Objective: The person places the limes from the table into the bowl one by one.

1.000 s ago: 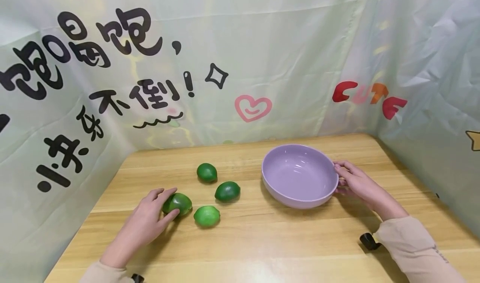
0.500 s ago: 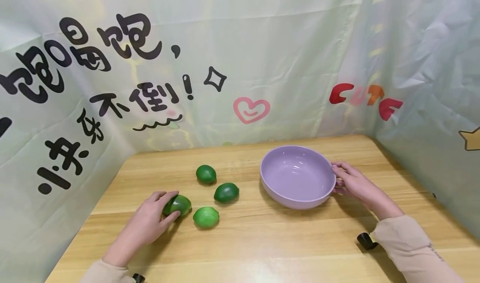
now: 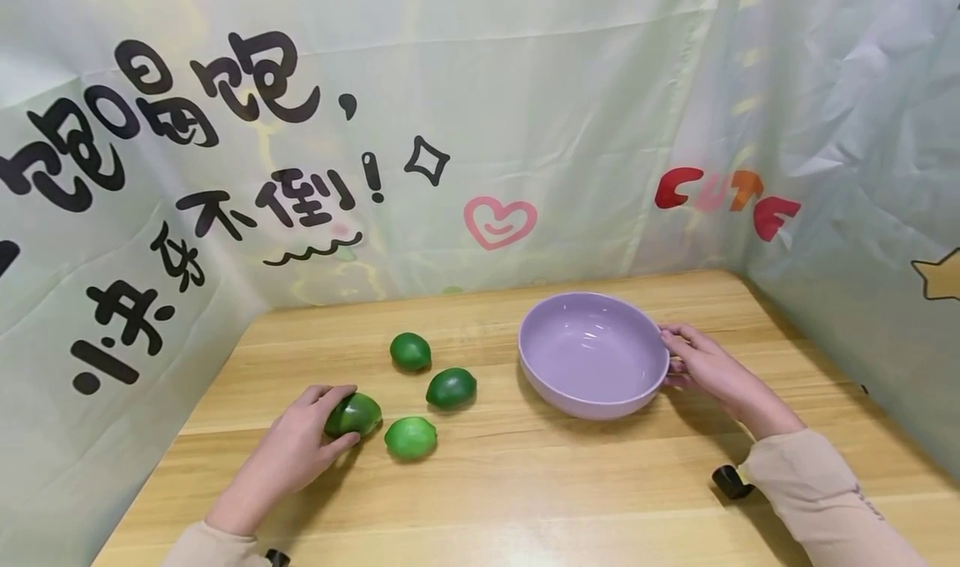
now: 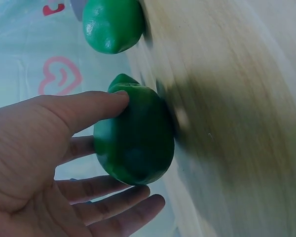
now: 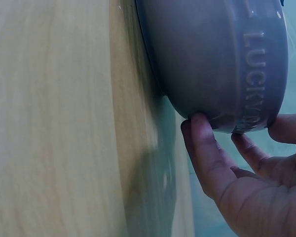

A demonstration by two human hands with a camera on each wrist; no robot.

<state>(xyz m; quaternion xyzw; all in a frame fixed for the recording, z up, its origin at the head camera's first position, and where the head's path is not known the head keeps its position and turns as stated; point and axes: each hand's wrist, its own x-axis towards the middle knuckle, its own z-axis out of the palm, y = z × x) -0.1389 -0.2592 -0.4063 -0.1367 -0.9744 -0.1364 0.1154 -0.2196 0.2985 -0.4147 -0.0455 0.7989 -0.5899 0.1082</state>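
Large green fruit (image 3: 358,414) lies at the left part of the wooden table (image 3: 562,475), in the left hand (image 3: 296,440); whether it rests fully on the wood or is slightly raised, I cannot tell from my screens. Grip, left: grasping the fruit, thumb laid along its near side, at least one finger round the far side; the left wrist view shows me the other fingers spread just beside its end. Nearest neighbour: light green fruit (image 3: 411,439), just to the right of it and apart. Farther off I log a dark green fruit (image 3: 452,389) and, behind that, a small green fruit (image 3: 411,352); both lie apart from the hands. Right of these, purple bowl (image 3: 592,354), mouth up, nothing in it. Grip, right: the right hand (image 3: 705,367) holds the bowl's right side, thumb near the rim, fingertips lower on the wall; in the right wrist view I read raised letters (image 5: 254,74) on its outside. Beige sleeves (image 3: 810,475) on both arms, a black device (image 3: 731,482) by the right cuff. Around the table, a pale cloth (image 3: 570,133) printed with black characters (image 3: 303,196), a pink heart (image 3: 500,245) and "CUTE" in coloured letters; at my far right, a yellow star (image 3: 941,277).
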